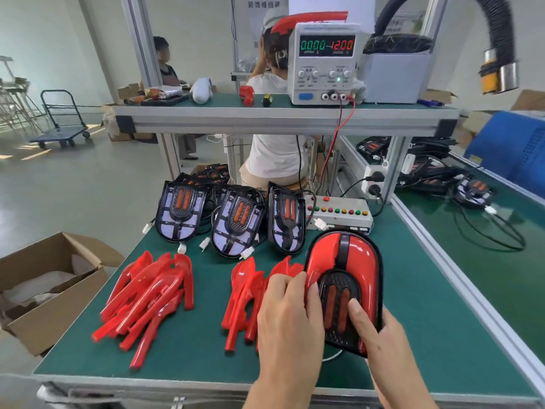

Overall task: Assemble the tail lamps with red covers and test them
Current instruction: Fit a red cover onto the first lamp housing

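Gripping the covered tail lamp with both hands, left hand and right hand, you have its long axis aimed at the test box just beyond.

Single view, my head-worn wide-angle camera: looks forward and down from close above the green workbench, hands at the lower edge, power supply on the shelf straight ahead, factory floor off left.

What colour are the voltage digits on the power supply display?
Red, reading 12.00 on the power supply; the head view shows it.
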Demonstrator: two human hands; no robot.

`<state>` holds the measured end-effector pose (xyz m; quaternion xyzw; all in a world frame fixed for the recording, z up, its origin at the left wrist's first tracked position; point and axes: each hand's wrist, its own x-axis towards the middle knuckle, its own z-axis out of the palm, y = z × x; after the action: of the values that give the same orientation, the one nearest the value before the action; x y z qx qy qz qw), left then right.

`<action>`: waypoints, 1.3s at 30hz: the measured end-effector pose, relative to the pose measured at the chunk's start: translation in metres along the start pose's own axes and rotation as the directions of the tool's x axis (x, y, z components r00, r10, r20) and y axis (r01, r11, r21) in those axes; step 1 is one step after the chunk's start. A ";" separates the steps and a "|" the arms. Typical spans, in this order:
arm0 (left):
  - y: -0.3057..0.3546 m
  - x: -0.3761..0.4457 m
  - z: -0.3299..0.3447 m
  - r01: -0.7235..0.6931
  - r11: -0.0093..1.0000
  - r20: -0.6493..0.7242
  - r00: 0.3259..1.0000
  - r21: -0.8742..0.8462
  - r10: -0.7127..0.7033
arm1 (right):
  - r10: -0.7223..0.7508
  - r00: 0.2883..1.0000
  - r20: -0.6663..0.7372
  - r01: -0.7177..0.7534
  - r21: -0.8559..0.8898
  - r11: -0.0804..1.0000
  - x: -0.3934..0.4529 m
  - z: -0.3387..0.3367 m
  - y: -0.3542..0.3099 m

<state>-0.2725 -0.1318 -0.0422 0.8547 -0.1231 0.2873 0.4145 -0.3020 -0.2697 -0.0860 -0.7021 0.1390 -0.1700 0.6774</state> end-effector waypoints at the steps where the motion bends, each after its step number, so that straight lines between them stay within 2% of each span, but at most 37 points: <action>1: -0.001 -0.001 -0.001 -0.007 1.000 -0.001 1.000 0.001 0.007 | 0.002 1.000 0.004 -0.002 0.004 1.000 0.000 0.001 0.000; 7: -0.007 0.001 0.002 -0.033 0.999 0.000 0.999 0.031 0.033 | -0.041 0.997 0.061 0.040 0.010 0.999 -0.002 0.002 -0.002; 15: -0.012 -0.001 -0.002 0.013 0.998 0.071 0.997 -0.060 -0.008 | -0.073 0.993 0.088 0.071 0.027 0.997 -0.001 -0.003 0.002; 19: -0.016 0.001 -0.004 -0.014 1.000 0.093 0.996 -0.028 0.017 | -0.040 0.996 0.085 0.034 0.079 0.996 0.000 -0.002 0.005; 23: -0.026 0.007 -0.004 -0.077 0.991 0.114 0.989 -0.111 0.089 | 0.006 0.996 0.093 -0.019 0.143 0.990 0.003 -0.001 0.007; 24: -0.029 0.008 -0.005 -0.038 0.986 0.134 0.989 -0.164 0.061 | 0.012 0.995 0.096 -0.026 0.145 0.989 0.003 -0.001 0.007; 26: -0.034 0.012 -0.006 0.124 0.952 0.206 0.976 -0.280 -0.067 | 0.024 0.994 0.110 -0.040 0.141 0.989 0.004 -0.002 0.008; 28: -0.038 0.019 -0.007 0.365 0.847 0.342 0.910 -0.386 -0.236 | 0.034 0.990 0.137 -0.052 0.134 0.990 0.005 -0.004 0.009; 29: -0.041 0.022 -0.007 0.481 0.755 0.431 0.854 -0.446 -0.290 | 0.038 0.988 0.152 -0.058 0.133 0.989 0.005 -0.004 0.009; 31: -0.048 0.029 -0.007 0.629 0.562 0.596 0.754 -0.536 -0.275 | 0.042 0.982 0.185 -0.069 0.143 0.987 0.006 -0.005 0.007; 32: -0.051 0.030 -0.008 0.664 0.513 0.658 0.717 -0.545 -0.229 | 0.043 0.978 0.203 -0.075 0.149 0.986 0.007 -0.006 0.005; 33: -0.052 0.031 -0.008 0.672 0.505 0.694 0.697 -0.542 -0.181 | 0.049 0.974 0.221 -0.084 0.154 0.985 0.007 -0.007 0.003; 35: -0.052 0.032 -0.006 0.650 0.521 0.697 0.703 -0.553 -0.137 | 0.060 0.968 0.244 -0.104 0.171 0.980 0.010 -0.009 -0.001; 37: -0.052 0.033 -0.004 0.620 0.567 0.660 0.732 -0.543 -0.168 | 0.069 0.966 0.249 -0.123 0.207 0.971 0.012 -0.011 -0.004; 39: -0.053 0.036 -0.004 0.521 0.734 0.593 0.780 -0.436 -0.201 | 0.077 0.964 0.254 -0.136 0.224 0.965 0.014 -0.014 -0.006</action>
<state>-0.2210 -0.0949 -0.0525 0.7378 -0.1338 -0.0895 0.6555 -0.2952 -0.2876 -0.0787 -0.6223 0.0713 -0.0611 0.7771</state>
